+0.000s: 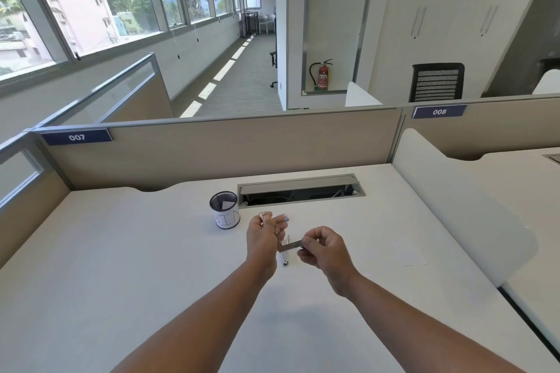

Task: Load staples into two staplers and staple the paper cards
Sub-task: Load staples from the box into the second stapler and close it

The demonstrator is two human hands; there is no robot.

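Above the white desk (121, 251), the left hand (263, 235) curls its fingers around a small stapler (277, 218), while the right hand (325, 247) pinches a staple strip (291, 245) beside it. A second stapler (285, 257) lies beneath; a mesh cup (225, 209) stands just left, before the open cable tray (300, 189) and beige partition (227, 148).

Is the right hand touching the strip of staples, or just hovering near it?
Touching. In the head view the right hand pinches one end of the strip of staples between thumb and fingertips, with no gap showing.
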